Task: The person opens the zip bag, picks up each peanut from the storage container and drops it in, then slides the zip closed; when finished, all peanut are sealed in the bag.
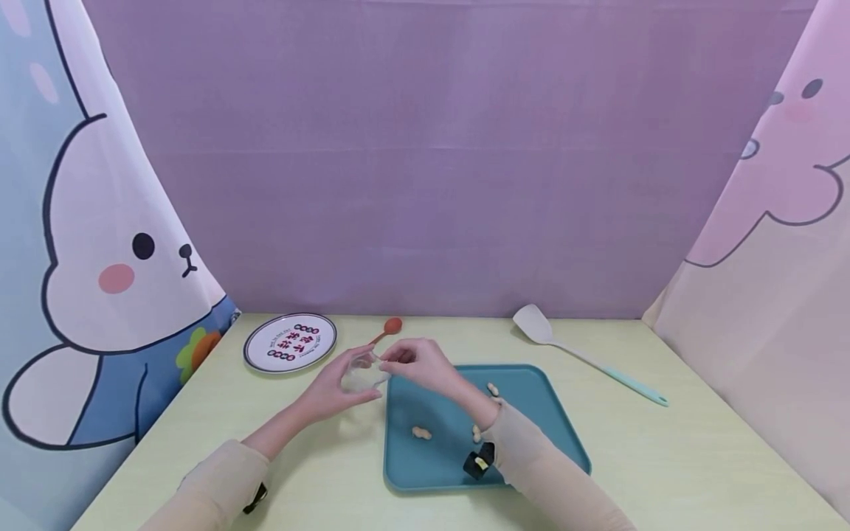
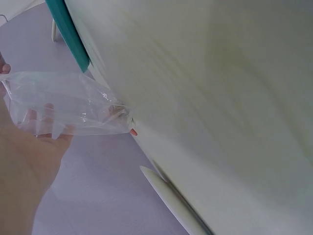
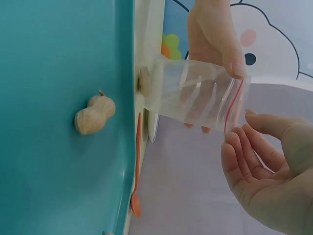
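A clear zip bag [image 3: 168, 85] with a red strip along its mouth hangs in front of me, left of the teal tray [image 1: 434, 464]. My left hand [image 1: 332, 387] grips it, thumb on the near face and fingers behind. At the bag's mouth, my right hand [image 1: 425, 361] pinches the edge between thumb and fingertips. A tan lump [image 3: 143, 81], like a peanut, shows at the bottom of the bag. On the tray lie several peanuts in their shells, one peanut [image 1: 421, 433] towards the left and another peanut [image 1: 476, 434] partly beside my right sleeve.
A white plate [image 1: 265, 343] with red lettering stands at the back left. Behind my hands lies an orange-red spoon [image 1: 393, 325]. A spatula [image 1: 571, 350] with a mint handle lies behind and right of the tray. A purple curtain [image 1: 425, 162] closes the back of the table.
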The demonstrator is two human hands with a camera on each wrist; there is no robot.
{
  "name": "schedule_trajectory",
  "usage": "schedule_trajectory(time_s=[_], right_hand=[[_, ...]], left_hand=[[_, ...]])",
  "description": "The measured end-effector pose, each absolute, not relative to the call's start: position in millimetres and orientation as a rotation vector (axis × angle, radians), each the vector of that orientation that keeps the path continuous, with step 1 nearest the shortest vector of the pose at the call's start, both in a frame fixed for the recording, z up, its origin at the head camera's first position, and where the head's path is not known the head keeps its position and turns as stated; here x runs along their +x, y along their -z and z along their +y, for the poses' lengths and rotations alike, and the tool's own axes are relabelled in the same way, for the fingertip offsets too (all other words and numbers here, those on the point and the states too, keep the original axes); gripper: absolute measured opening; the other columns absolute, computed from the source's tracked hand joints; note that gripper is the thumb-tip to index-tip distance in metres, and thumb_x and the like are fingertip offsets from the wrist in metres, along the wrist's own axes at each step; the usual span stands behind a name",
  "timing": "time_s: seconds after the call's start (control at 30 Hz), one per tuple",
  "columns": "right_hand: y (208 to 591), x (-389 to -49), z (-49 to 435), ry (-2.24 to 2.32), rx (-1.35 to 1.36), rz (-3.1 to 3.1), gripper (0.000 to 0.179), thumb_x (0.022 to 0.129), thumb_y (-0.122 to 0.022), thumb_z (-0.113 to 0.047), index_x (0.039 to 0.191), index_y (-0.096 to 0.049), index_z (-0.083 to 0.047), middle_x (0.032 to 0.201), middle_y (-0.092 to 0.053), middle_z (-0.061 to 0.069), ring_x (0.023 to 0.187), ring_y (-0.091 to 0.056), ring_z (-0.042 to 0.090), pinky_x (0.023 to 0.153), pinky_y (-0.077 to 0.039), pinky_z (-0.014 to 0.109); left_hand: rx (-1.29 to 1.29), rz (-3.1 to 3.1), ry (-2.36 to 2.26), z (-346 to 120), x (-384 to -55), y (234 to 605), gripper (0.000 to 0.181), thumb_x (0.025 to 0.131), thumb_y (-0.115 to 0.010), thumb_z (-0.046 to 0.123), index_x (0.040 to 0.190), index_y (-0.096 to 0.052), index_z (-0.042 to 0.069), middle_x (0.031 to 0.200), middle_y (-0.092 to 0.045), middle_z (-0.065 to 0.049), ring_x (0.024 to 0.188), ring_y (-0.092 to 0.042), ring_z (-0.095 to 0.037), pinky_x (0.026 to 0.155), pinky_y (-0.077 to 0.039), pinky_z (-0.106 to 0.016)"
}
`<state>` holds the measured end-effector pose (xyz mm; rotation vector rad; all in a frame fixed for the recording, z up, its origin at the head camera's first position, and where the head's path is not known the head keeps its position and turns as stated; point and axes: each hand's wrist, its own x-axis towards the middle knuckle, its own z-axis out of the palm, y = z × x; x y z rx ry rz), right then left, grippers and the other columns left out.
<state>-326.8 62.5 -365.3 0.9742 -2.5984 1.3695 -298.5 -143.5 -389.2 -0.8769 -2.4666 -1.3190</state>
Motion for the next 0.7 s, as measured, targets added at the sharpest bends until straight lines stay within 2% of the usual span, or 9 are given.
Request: schedule_trajectory(time_s=[0.13, 0.37, 0.6, 0.7], right_hand=[[364.5, -327.8, 71.4, -1.381, 0.946, -2.595, 0.02, 0.087, -0.067, -0.023, 0.103, -0.07, -0.01, 0.092, -0.07, 0.001, 0.08, -0.064, 0.011, 0.07, -0.054, 0.02], [361.7, -331.2, 104.5, -1.323, 0.991, -2.585, 0.021, 0.088, -0.066, -0.022, 0.105, -0.069, -0.01, 0.098, -0.07, 0.005, 0.087, -0.066, 0.014, 0.077, -0.054, 0.021], [365.1, -335.4, 144.2, -1.317, 0.915, -2.593, 0.022, 0.089, -0.065, -0.019, 0.107, -0.067, -0.006, 0.099, -0.069, 0.011, 0.088, -0.066, 0.024, 0.075, -0.055, 0.025], [369.1, -338.5, 161.3, -1.296, 0.86, -2.606, 0.021, 0.089, -0.065, -0.019, 0.106, -0.067, -0.006, 0.097, -0.069, 0.011, 0.087, -0.066, 0.023, 0.073, -0.054, 0.023]], left_hand=[[-0.874, -2.462, 1.309, -144.0, -302.2, 394.8, 0.071, 0.075, -0.078, 0.013, 0.135, -0.042, -0.002, 0.118, -0.058, -0.021, 0.111, -0.056, -0.035, 0.098, -0.044, -0.054], [-0.857, -2.47, 1.293, -151.8, -323.7, 421.2, 0.076, 0.074, -0.08, 0.031, 0.137, -0.043, 0.009, 0.118, -0.06, -0.007, 0.112, -0.057, -0.024, 0.1, -0.044, -0.049], [-0.879, -2.449, 1.288, -150.8, -323.3, 419.0, 0.075, 0.073, -0.08, 0.028, 0.135, -0.044, 0.006, 0.118, -0.06, -0.011, 0.112, -0.057, -0.025, 0.1, -0.043, -0.051], [-0.888, -2.44, 1.281, -150.9, -324.1, 418.8, 0.075, 0.074, -0.08, 0.027, 0.135, -0.044, 0.005, 0.118, -0.06, -0.012, 0.112, -0.058, -0.025, 0.1, -0.043, -0.051]])
